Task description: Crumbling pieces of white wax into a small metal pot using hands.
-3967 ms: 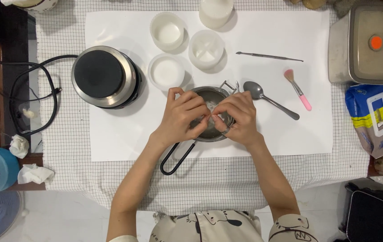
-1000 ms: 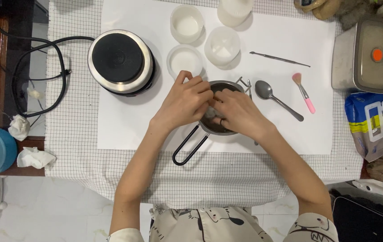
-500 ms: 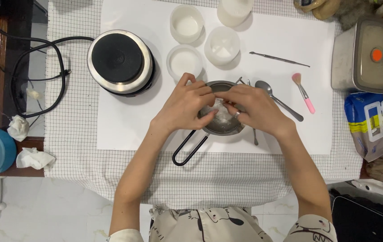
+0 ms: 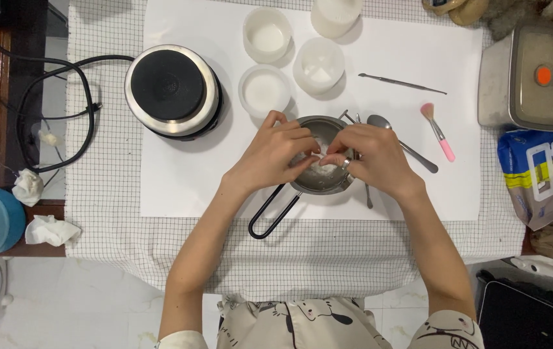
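Note:
A small steel melting pot [image 4: 313,185] with a black loop handle [image 4: 270,214] stands on a white sheet in the middle of the table. Both hands hover over its mouth. My left hand [image 4: 271,154] and my right hand [image 4: 372,157] pinch a small white lump [image 4: 319,155] between their fingertips, just above a pile of white crumbs [image 4: 325,169] inside the pot. A ring shows on my right hand.
A round black-topped hotplate [image 4: 171,87] with its cable stands at the left. Three white round cups [image 4: 264,88] sit behind the pot. To the right lie a spoon [image 4: 405,146], a thin metal pick [image 4: 401,82], a pink brush [image 4: 438,132] and a steel box [image 4: 530,74].
The hands have shifted slightly over the pot and keep working the white lump; more white crumbs show in the pot than four seconds ago. The view has moved a little.

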